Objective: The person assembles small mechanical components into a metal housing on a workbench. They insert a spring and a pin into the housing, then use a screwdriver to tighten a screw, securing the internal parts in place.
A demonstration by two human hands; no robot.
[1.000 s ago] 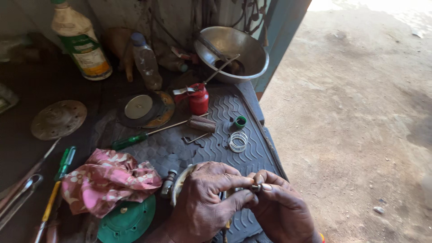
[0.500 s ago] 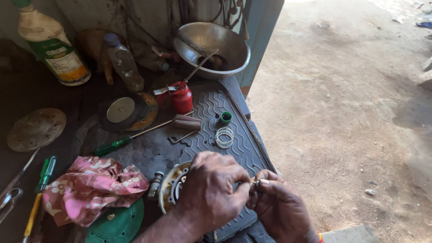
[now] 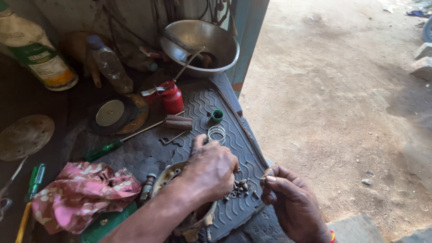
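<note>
Cluttered bench (image 3: pixel 135 155) beside dirt floor (image 3: pixel 333 99); my left hand (image 3: pixel 211 168) curls over small screws (image 3: pixel 240 186), right fingers (image 3: pixel 270 173) pinch one.

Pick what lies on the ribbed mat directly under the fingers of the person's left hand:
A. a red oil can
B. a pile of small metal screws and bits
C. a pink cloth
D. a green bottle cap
B. The left hand reaches down over a pile of small metal bits on the ribbed mat, while the green cap, red oil can and pink cloth all lie farther away.
</note>
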